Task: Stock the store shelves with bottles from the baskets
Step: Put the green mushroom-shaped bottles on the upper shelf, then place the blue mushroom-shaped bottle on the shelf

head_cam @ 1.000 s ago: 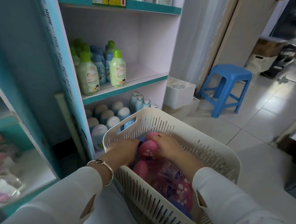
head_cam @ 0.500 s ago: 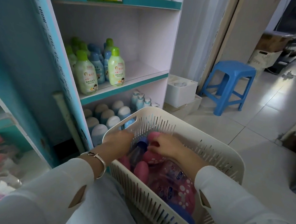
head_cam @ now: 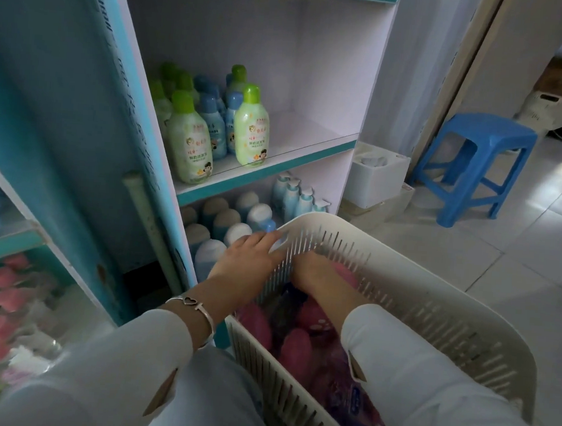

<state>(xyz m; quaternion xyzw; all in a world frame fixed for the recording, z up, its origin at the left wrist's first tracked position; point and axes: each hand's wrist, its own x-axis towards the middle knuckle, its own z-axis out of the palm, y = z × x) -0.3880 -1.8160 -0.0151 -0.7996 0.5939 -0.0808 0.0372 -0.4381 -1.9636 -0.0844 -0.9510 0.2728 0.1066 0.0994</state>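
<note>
Your left hand (head_cam: 246, 260) lies outside the basket (head_cam: 434, 290), its fingers straight and their tips touching the rim. Your right hand (head_cam: 315, 275) is inside, against a pink bottle (head_cam: 347, 273). The slatted wall hides those fingers, so I cannot tell their grip. More pink-capped bottles (head_cam: 297, 347) lie below your wrist.

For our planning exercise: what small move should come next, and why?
Probably close the right hand on a pink bottle and lift it out: that hand is down among the bottles in the basket, the left hand rests on the rim, and the middle shelf has bare room.
</note>
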